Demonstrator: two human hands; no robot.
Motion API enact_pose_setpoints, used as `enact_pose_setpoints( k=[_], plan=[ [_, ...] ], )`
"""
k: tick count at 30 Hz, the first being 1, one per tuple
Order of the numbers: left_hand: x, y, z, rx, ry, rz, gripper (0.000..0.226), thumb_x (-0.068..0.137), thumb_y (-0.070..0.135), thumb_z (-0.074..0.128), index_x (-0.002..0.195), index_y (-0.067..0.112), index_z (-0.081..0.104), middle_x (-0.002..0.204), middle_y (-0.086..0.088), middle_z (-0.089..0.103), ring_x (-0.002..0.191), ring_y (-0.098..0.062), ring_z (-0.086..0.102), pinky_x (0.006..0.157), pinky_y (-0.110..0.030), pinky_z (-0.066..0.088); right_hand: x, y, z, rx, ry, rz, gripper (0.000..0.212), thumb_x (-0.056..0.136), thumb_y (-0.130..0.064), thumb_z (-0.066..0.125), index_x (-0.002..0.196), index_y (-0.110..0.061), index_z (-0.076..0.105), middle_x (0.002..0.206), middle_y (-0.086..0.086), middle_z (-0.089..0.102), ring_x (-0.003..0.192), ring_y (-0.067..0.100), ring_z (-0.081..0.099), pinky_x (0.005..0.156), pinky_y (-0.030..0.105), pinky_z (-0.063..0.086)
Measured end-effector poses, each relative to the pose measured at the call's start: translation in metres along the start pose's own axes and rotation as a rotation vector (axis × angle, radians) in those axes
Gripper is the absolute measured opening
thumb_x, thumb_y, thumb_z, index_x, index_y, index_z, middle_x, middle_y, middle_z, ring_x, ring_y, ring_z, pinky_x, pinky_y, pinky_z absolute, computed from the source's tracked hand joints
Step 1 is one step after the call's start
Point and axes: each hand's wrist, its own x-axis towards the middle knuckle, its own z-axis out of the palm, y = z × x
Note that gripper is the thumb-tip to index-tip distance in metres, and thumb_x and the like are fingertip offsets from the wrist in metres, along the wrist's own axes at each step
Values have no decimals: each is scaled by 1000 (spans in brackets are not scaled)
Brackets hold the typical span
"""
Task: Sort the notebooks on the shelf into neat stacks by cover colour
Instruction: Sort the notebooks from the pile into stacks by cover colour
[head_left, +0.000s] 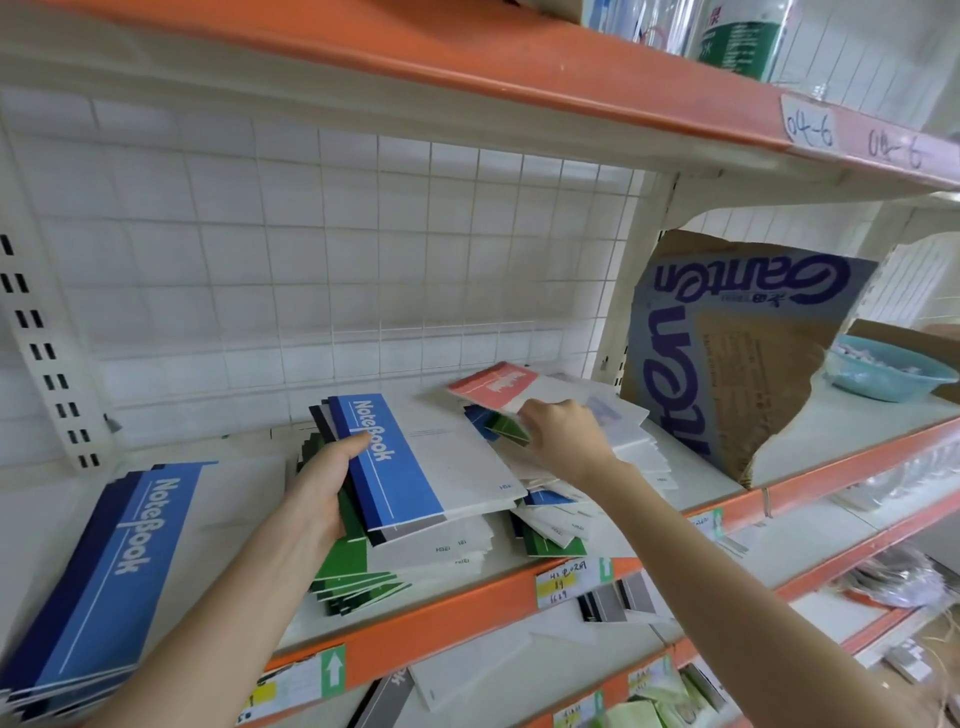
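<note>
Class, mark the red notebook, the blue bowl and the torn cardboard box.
red notebook (488, 387): head view, on its red cover band.
blue bowl (883, 387): head view, on its outer wall.
torn cardboard box (748, 364): head view, on its brown side.

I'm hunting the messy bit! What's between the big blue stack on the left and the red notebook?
In the head view, a mixed pile lies there: a blue notebook, held by the left hand, atop green notebooks.
</note>
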Motion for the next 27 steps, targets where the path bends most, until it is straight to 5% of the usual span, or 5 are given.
enact_pose_setpoints(
  k=[5, 10, 14, 20, 27],
  plan=[
    [-2, 0, 10, -69, 12, 6, 18, 98, 29, 47, 106, 13, 50, 83, -5, 58, 66, -20, 55, 55, -37, 42, -21, -4, -2, 439, -19, -346, 32, 88, -14, 46, 104, 1, 69, 96, 16, 72, 83, 33, 68, 75, 40, 53],
    [-3, 2, 12, 16, -36, -26, 14, 95, 24, 53, 91, 11, 57, 89, -9, 61, 68, -20, 57, 58, -33, 43, -30, -16, -11, 631, -162, -460, 28, 88, -10, 52, 107, 3, 68, 115, 12, 66, 110, 15, 59, 97, 16, 42],
    [0, 2, 9, 33, -26, -30, 8, 93, 12, 52, 99, 7, 54, 83, -10, 59, 66, -22, 55, 60, -36, 42, -24, -12, -12, 699, -201, -283, 18, 89, -9, 60, 103, -4, 71, 116, 6, 66, 112, 14, 59, 99, 23, 43],
    [4, 4, 0, 32, -3, -15, 22, 92, 12, 53, 113, 8, 54, 81, -10, 60, 68, -22, 57, 54, -33, 42, 4, 7, -4, 262, -185, 280, 41, 93, -41, 47, 125, -17, 53, 121, 6, 59, 103, 24, 54, 80, 30, 42],
    [6, 3, 0, 22, 3, -8, 20, 91, 11, 53, 111, 7, 53, 80, -10, 60, 68, -22, 57, 54, -33, 41, 9, 15, -1, 60, -331, 177, 38, 88, -36, 49, 120, -15, 53, 111, 5, 58, 95, 23, 53, 75, 27, 40]
  ],
)
